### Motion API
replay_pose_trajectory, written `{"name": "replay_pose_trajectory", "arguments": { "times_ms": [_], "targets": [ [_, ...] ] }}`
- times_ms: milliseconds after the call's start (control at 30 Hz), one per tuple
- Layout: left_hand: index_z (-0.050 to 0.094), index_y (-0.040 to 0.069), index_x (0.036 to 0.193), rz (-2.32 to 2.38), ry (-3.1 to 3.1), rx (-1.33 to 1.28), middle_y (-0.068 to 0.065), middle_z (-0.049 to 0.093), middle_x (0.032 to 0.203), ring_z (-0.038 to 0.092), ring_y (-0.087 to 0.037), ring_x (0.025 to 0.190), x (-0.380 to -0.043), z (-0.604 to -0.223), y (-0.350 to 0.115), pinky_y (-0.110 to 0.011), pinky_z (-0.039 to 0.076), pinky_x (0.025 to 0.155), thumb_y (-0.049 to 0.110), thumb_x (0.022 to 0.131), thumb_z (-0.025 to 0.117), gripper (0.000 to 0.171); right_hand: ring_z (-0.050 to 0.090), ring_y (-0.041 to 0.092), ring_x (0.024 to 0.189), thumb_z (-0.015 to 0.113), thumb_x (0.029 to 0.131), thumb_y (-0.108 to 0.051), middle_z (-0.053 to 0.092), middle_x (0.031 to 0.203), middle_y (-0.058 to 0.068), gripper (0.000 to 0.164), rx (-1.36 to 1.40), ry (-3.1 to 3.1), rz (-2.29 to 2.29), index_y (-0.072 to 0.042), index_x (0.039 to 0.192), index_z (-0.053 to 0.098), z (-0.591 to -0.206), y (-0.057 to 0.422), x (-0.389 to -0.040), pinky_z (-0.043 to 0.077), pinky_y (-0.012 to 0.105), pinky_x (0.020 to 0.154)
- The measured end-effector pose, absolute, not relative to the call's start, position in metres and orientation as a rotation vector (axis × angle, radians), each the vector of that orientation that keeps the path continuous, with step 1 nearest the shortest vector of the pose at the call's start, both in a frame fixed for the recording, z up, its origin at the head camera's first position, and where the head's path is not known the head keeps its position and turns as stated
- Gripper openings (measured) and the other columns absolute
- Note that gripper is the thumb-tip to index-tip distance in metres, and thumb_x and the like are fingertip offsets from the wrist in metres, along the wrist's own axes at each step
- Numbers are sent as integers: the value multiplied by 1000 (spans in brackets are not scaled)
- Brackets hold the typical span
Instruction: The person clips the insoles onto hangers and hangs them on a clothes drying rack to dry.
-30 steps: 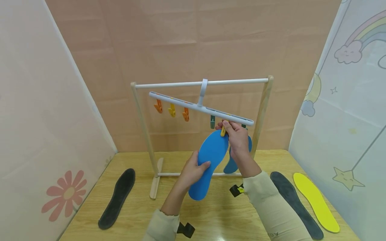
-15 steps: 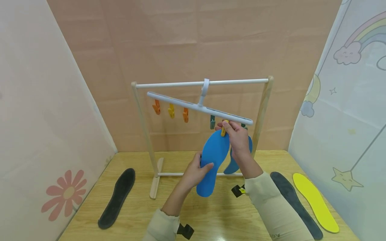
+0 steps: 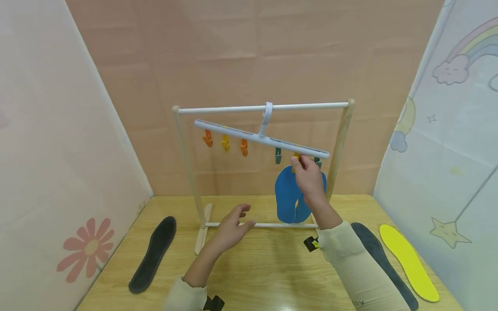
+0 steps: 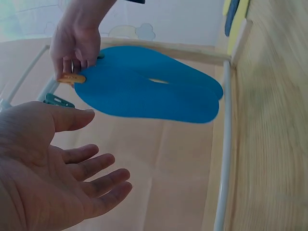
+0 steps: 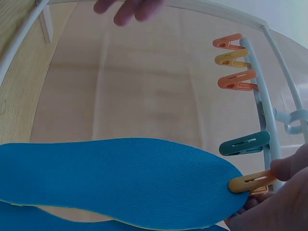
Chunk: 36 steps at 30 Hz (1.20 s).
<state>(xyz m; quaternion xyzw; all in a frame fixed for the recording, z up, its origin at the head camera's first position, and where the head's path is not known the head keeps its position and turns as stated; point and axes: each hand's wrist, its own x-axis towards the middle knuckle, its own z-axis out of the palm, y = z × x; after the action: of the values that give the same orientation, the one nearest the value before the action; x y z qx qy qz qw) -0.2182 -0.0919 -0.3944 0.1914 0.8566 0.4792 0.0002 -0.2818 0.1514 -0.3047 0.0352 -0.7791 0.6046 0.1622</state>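
R hand [image 3: 310, 178] pinches yellow plastic clip [image 5: 251, 182] w/ blue foot-shaped insole [image 5: 130, 175] (finely textured face) in its bite; L hand [image 3: 230, 229] relaxed, fingers apart, above wood-grain bench [image 3: 256, 272].

Bare left hand [image 3: 230, 230] positioned low, fingers loosely bent, thumb set apart, cream-sleeved left forearm [image 3: 184, 296] angled inward, bare right hand [image 3: 308, 176] raised higher, thumb and fingers in pinch grip, cream-sleeved right forearm [image 3: 355, 261] extended inward
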Motion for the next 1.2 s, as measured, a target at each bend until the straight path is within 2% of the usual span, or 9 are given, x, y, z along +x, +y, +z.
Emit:
{"name": "replay_pose_trajectory", "arguments": {
  "times_ms": [200,333,567,767,933,1033,1200],
  "targets": [
    [46,4,147,1434,2764,482,-16,49,150,44,-41,138,-213,-403,-124,-61,44,104,33,102,63,57,55,31,130,54,106,-37,59,142,14,52,33,-2314,1558,-13,151,48,-303,149,-283,46,48,106],
    [48,6,146,1355,2841,393,-17,51,148,47,-41,136,-209,-407,-143,-60,45,102,31,101,65,54,54,32,134,55,106,-34,57,145,15,53,28,-2370,1495,-10,152,46,-301,150,-283,46,48,108],
    [49,-2,144,1227,2940,288,-23,51,146,48,-46,133,-203,-414,-181,-62,44,103,25,100,65,54,57,34,131,54,106,-26,59,142,16,50,15,-2360,1402,-7,151,47,-304,152,-276,48,48,106],
    [49,-8,140,1074,3014,231,-30,52,143,46,-52,132,-201,-421,-219,-65,42,102,20,99,66,52,66,35,113,58,101,-12,68,125,20,32,61,-2163,1294,1,129,65,-312,152,-267,54,47,97],
    [50,-15,135,949,3074,161,-37,52,136,45,-60,126,-202,-430,-253,-69,42,98,19,98,66,53,68,32,99,64,98,-10,69,112,18,24,169,-2120,1203,1,118,70,-309,144,-260,55,46,87],
    [49,-18,133,906,3084,110,-41,51,133,45,-64,122,-206,-436,-271,-71,43,95,20,98,65,55,68,30,101,64,99,-13,70,116,16,26,231,-2165,1276,0,121,68,-305,139,-258,56,44,88],
    [49,-20,131,839,3074,1,-45,49,128,42,-69,116,-212,-449,-295,-73,42,92,25,99,64,57,64,28,118,59,102,-19,64,134,15,40,312,-2292,1435,-1,138,57,-300,132,-260,52,43,100]
  ]
}}
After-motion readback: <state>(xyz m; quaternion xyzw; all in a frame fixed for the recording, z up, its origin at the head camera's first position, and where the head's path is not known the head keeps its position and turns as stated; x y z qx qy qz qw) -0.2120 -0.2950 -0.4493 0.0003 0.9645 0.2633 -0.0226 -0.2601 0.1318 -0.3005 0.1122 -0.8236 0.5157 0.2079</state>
